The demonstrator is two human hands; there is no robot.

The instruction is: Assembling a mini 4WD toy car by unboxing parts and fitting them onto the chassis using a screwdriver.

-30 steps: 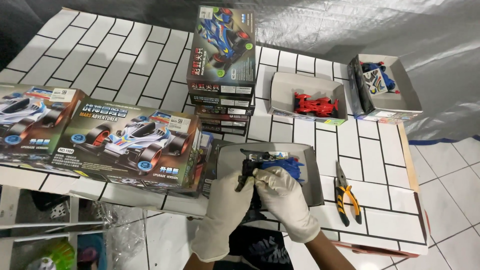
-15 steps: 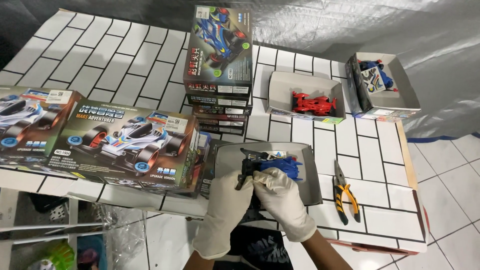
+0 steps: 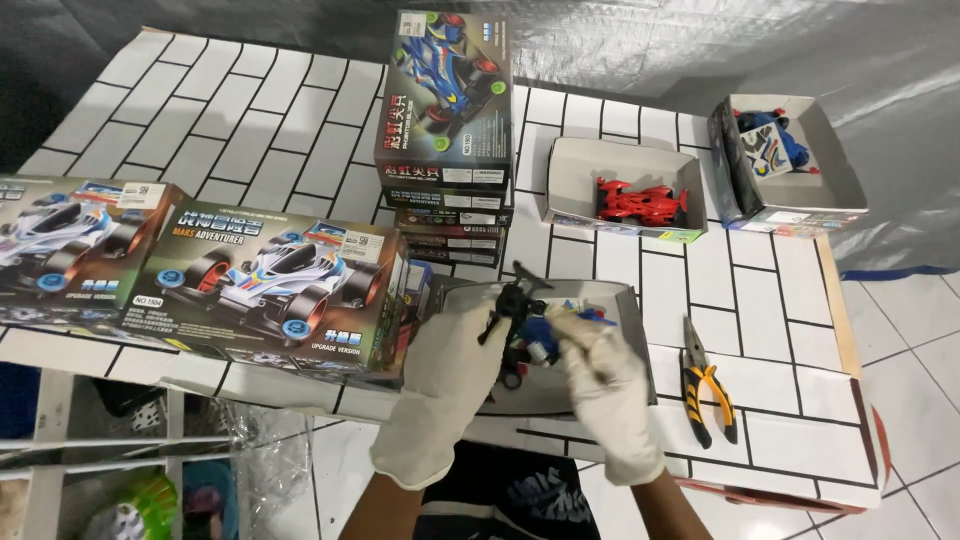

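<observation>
head view, looking down on a table (image 3: 250, 150) covered in a white brick-pattern sheet. left hand (image 3: 445, 385) and right hand (image 3: 605, 385), both in white gloves, meet over an open grey box tray (image 3: 620, 300) near the table's front edge. left hand's fingers are closed around a black toy car chassis part (image 3: 512, 300), held above the tray; right hand's fingertips pinch a blue toy car piece (image 3: 540, 335) just beside it, the two pieces touching or nearly so; the exact contact cannot be told. yellow-handled pliers (image 3: 705, 385) lie on the table to the right of the tray, apart from both hands. behind the tray stands a stack of toy car kit boxes (image 3: 445, 130), its top box showing a blue racer. to the left lie two larger kit boxes (image 3: 270, 290) with white racers pictured. further back, an open box holds a red toy car (image 3: 640, 203); another open box (image 3: 800, 165) at the far right holds blue parts.
</observation>
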